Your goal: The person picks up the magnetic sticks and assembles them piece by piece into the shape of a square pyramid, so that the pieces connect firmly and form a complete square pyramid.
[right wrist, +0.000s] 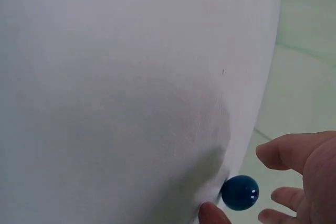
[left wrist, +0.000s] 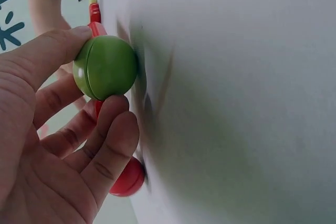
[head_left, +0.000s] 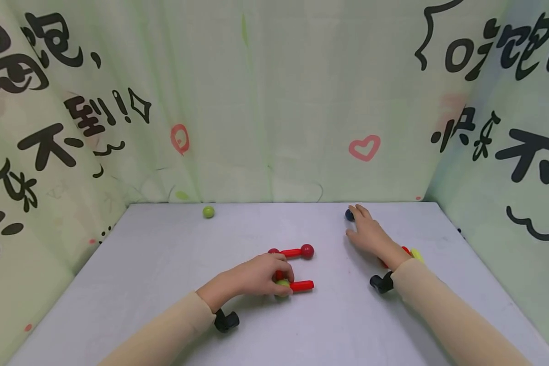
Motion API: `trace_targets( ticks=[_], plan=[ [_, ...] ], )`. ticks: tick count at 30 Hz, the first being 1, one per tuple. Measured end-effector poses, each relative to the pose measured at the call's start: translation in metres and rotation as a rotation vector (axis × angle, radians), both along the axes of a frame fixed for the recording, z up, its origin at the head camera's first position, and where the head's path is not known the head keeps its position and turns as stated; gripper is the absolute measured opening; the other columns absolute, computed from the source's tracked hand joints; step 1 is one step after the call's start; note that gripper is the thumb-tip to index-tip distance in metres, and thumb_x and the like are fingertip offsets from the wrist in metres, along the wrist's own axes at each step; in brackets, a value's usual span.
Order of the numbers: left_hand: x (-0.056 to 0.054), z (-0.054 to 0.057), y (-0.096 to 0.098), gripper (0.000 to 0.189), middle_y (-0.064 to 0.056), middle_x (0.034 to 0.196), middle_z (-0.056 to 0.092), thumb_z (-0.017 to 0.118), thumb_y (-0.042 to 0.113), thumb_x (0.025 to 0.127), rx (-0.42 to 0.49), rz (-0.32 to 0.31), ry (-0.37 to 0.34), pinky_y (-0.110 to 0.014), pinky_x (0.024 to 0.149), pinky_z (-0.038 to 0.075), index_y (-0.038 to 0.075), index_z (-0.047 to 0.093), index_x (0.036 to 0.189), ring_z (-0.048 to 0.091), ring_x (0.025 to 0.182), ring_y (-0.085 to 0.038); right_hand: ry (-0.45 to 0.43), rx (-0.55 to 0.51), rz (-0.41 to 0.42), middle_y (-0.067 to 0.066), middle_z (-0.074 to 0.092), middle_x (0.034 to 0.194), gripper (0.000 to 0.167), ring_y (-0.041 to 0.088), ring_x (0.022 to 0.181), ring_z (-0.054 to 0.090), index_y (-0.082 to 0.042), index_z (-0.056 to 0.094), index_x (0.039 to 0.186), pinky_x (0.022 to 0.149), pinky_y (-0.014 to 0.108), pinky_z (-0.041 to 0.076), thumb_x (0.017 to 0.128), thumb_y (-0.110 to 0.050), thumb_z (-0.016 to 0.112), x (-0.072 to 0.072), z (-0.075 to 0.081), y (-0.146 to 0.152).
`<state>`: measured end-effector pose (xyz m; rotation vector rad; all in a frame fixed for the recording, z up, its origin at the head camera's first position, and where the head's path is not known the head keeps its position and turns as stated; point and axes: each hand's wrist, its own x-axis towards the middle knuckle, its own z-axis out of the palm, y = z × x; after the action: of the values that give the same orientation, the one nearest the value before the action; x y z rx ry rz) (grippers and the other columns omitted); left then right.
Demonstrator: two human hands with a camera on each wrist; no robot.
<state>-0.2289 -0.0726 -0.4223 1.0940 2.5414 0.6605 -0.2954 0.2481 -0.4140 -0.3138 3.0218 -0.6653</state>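
Note:
My left hand [head_left: 259, 275] pinches a green ball [left wrist: 107, 67] between thumb and fingertips, low over the table. From that ball a red rod [head_left: 302, 286] points right in the head view. Just beyond lies another red rod [head_left: 291, 253] with a dark red ball [head_left: 307, 251] at its right end and a second one at its left, partly behind the hand. Farther back, my right hand [head_left: 370, 235] reaches over the table with fingers spread around a dark blue ball [right wrist: 240, 192]. In the right wrist view gaps show between that ball and the thumb and some fingers.
A lone green ball [head_left: 208, 212] sits at the table's back left. Beside the right forearm lie a yellow rod [head_left: 417, 254] and red rods [head_left: 405, 249], partly covered by the wrist. Printed curtains [head_left: 274, 101] enclose the white table [head_left: 164, 244] at the back and sides.

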Motion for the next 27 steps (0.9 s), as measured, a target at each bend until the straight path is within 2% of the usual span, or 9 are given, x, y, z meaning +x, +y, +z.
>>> trace_targets(
  ticks=[3,7,10,13,18,27],
  plan=[
    [-0.003,-0.001,-0.001,0.012,0.014,0.101,0.059,0.080,0.031,0.091,0.011,-0.005,-0.011,-0.019,0.077,0.050,0.028,0.074,0.101,0.054,0.091,-0.004,-0.003,0.003,-0.025,0.036,0.015,0.163,0.069,0.068,0.132,0.040,0.011,0.022,0.158,0.112,0.071,0.033,0.098,-0.011,0.050,-0.008,0.000,0.002],
    [-0.008,-0.002,-0.004,0.013,0.014,0.101,0.060,0.080,0.030,0.091,0.025,-0.012,-0.040,-0.020,0.078,0.051,0.028,0.074,0.102,0.055,0.093,-0.004,-0.029,-0.009,-0.050,0.036,0.020,0.160,0.068,0.064,0.133,0.042,0.007,0.025,0.158,0.112,0.068,0.035,0.096,-0.009,0.049,-0.014,0.000,0.002],
    [-0.011,-0.003,-0.005,0.012,0.013,0.100,0.060,0.081,0.029,0.091,0.033,-0.019,-0.059,-0.020,0.077,0.051,0.028,0.074,0.101,0.055,0.093,-0.005,-0.025,-0.028,-0.067,0.038,0.030,0.153,0.063,0.061,0.130,0.046,0.004,0.035,0.154,0.110,0.067,0.039,0.095,-0.007,0.051,-0.014,-0.002,0.002],
    [-0.012,-0.005,-0.005,0.012,0.013,0.099,0.059,0.081,0.029,0.091,0.038,-0.023,-0.064,-0.020,0.076,0.051,0.028,0.074,0.101,0.055,0.091,-0.004,-0.007,-0.024,-0.067,0.039,0.043,0.142,0.049,0.056,0.125,0.052,0.005,0.047,0.144,0.107,0.065,0.042,0.096,-0.006,0.055,-0.012,-0.005,0.002],
    [-0.013,-0.006,-0.005,0.013,0.013,0.099,0.059,0.081,0.029,0.090,0.048,-0.021,-0.076,-0.020,0.075,0.051,0.029,0.074,0.100,0.055,0.090,-0.004,0.003,0.015,-0.044,0.036,0.055,0.124,0.035,0.050,0.116,0.058,0.007,0.062,0.128,0.104,0.063,0.047,0.096,-0.005,0.062,0.003,-0.006,-0.003],
    [-0.010,-0.004,-0.005,0.012,0.012,0.099,0.059,0.081,0.029,0.090,0.061,-0.007,-0.090,-0.021,0.076,0.052,0.029,0.075,0.100,0.056,0.091,-0.005,-0.003,0.063,0.000,0.028,0.060,0.116,0.037,0.045,0.107,0.063,0.005,0.070,0.124,0.093,0.059,0.056,0.090,-0.010,0.076,0.039,-0.004,-0.017]
  ],
)
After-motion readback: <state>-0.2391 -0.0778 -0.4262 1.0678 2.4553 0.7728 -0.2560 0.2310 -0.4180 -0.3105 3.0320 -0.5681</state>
